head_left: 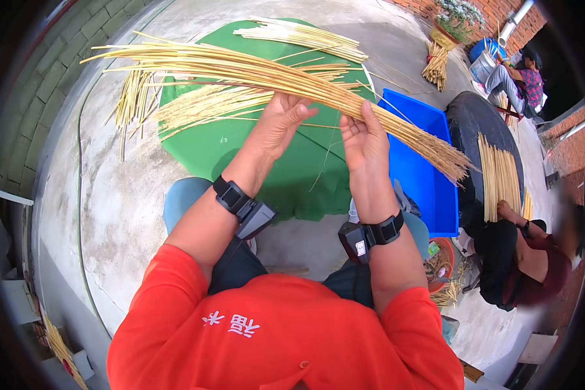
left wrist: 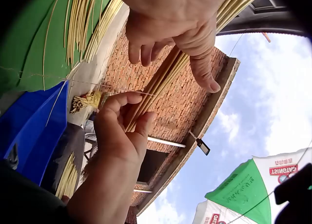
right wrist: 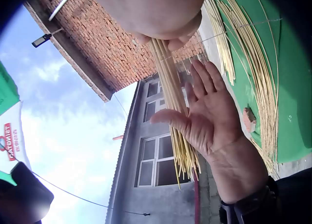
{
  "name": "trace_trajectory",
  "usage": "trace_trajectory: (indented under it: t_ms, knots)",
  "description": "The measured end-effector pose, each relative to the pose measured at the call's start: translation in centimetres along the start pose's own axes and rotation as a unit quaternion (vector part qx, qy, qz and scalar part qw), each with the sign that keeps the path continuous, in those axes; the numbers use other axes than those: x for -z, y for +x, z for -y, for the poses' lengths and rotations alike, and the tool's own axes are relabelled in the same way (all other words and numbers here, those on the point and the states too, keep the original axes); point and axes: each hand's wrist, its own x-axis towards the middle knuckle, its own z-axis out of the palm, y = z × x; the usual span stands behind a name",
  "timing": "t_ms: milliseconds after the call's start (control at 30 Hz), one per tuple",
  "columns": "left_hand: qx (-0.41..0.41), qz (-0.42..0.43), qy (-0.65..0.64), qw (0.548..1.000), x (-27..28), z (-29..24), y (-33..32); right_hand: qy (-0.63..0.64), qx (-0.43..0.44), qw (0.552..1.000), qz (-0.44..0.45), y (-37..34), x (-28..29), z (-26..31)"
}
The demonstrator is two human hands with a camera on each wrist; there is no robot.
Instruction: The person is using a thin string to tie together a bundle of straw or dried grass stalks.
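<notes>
A long bundle of straw-coloured stalks (head_left: 240, 65) slants across the head view, its bushy ends to the right. My right hand (head_left: 367, 140) grips it towards that end, thumb on the near side. In the left wrist view, the right hand's fingers and thumb (left wrist: 144, 124) pinch the stalks. A thin string (right wrist: 224, 35) crosses the bundle near this grip and trails away over the green cloth. My left hand (head_left: 276, 127) is beside the bundle, palm turned up; the right wrist view shows its fingers straight and its thumb (right wrist: 170, 117) stretched across the stalks.
More stalks (head_left: 221, 104) lie on the green cloth (head_left: 273, 175) of the table ahead. To the right are a blue bin (head_left: 422, 182) and a dark round table (head_left: 468, 123). Another person's hand (head_left: 507, 209) touches stalks there; a second person (head_left: 526, 84) sits farther back.
</notes>
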Motion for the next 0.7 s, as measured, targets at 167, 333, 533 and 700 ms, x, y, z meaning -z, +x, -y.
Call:
trace_trajectory:
  t_ms: [167, 333, 533, 700]
  knots:
    - [-0.106, -0.044, -0.254, 0.960, 2.1, -1.7, 2.5, -0.140, -0.275, 0.930, 0.201, -2.1, -1.7, -0.7]
    - [-0.112, -0.204, -0.253, 0.939, 5.1, -3.9, 3.1, -0.623, 0.178, 0.717, 0.258, -4.0, -1.8, 2.1]
    - [-0.006, -0.186, -0.263, 0.947, 5.2, -5.4, 2.7, -0.766, 0.390, 0.434, 0.269, -1.9, 1.9, 1.4]
    - [-0.066, -0.044, -0.217, 0.973, 5.5, -5.6, 3.1, -0.728, 0.036, 0.624, 0.282, -3.0, 1.5, 0.9]
